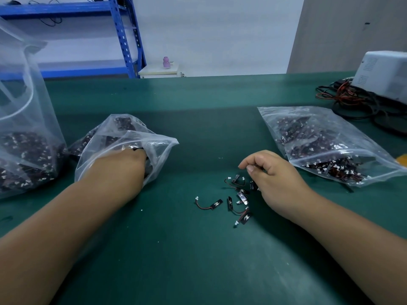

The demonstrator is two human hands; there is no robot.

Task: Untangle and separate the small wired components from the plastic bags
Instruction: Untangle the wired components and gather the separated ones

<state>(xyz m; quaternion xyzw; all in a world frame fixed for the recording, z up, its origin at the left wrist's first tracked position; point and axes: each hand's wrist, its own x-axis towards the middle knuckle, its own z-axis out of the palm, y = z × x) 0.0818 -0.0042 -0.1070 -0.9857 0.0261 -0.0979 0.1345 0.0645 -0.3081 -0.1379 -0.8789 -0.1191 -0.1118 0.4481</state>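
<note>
two bare forearms are reaching in from the bottom of the frame over a dark green table [198, 260]

left of centre, the left hand [123, 166] is reaching into the mouth of a small clear plastic bag [132, 137] – its fingers are lying hidden among the dark parts inside, so i cannot tell whether they are gripping anything

right of centre, the right hand [271, 179] is hovering with its fingers curled in and the thumb tip pressing against the forefinger, with nothing showing between them

just below and left of that hand, a handful of loose wired components [235, 199] is lying on the table – small black strips, each trailing a short red and black wire with a white plug, some overlapping, one lying apart to the left

at the right, a second clear bag [319, 146] is lying flat, packed with the same parts, and at the left edge a large bag [26, 128] is standing upright, also holding many of them

in the upper right, a white device [383, 73] is sitting beside a heap of red and black cables [343, 100], and blue shelving [123, 34] is standing in the upper left
</note>
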